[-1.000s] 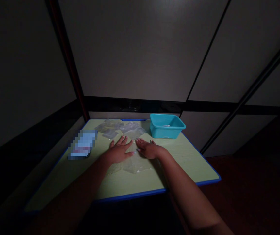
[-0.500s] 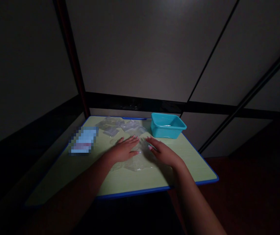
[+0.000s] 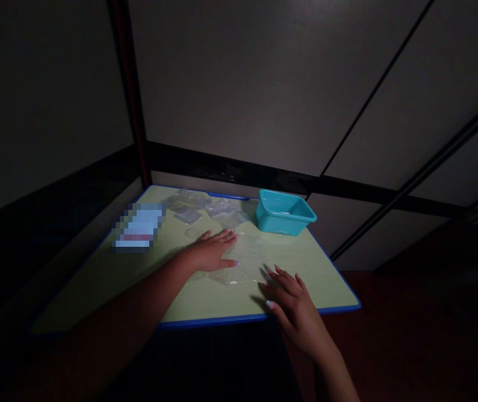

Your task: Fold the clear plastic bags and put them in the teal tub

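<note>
- left hand (image 3: 213,252): laid palm down, fingers nearly together, thumb spread wide, pinching nothing; it rests on a clear plastic sheet (image 3: 245,271).
- right hand (image 3: 293,301): fingers loosely parted and bent, nothing in them, above the near edge, right of the sheet.
- the sheet lies mid-worktop, toward the near edge.
- worktop (image 3: 316,273): pale yellow-green, blue-rimmed; more clear plastic pieces (image 3: 188,204) by the far edge, a turquoise tub (image 3: 284,221) at the far right corner, a pixelated rectangular item (image 3: 138,226) along the left edge.
- room: dim, panelled wall (image 3: 239,95) behind, dark reddish floor (image 3: 372,324) off the right edge.
</note>
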`<state>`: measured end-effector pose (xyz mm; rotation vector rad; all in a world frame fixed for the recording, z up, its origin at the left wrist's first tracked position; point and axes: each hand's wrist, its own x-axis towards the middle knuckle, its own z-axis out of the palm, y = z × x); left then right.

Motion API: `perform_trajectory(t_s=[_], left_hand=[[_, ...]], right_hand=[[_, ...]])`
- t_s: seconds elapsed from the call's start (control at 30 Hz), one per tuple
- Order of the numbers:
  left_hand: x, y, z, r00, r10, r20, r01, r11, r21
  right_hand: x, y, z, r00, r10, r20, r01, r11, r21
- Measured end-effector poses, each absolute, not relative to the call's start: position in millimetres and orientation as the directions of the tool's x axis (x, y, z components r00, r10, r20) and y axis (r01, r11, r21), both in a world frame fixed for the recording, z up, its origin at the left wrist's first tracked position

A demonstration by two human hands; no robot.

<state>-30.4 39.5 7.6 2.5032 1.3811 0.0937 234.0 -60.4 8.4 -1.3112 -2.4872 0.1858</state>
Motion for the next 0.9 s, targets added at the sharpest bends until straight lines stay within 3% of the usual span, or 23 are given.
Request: perform_trajectory(t_s=[0.5, 0.9], left_hand=[[-27, 34, 14, 0.529, 0.838, -0.135, 0.833, -0.482, 0.273], [-29, 39, 11, 0.526, 0.850, -0.036, 0.810, -0.487, 0.326]], right_hand=[[178, -67, 11, -0.658, 0.727, 0.196, 0.716, 0.684, -0.137], [169, -66, 12, -0.695, 0.701, 0.161, 0.659, 0.710, -0.247]])
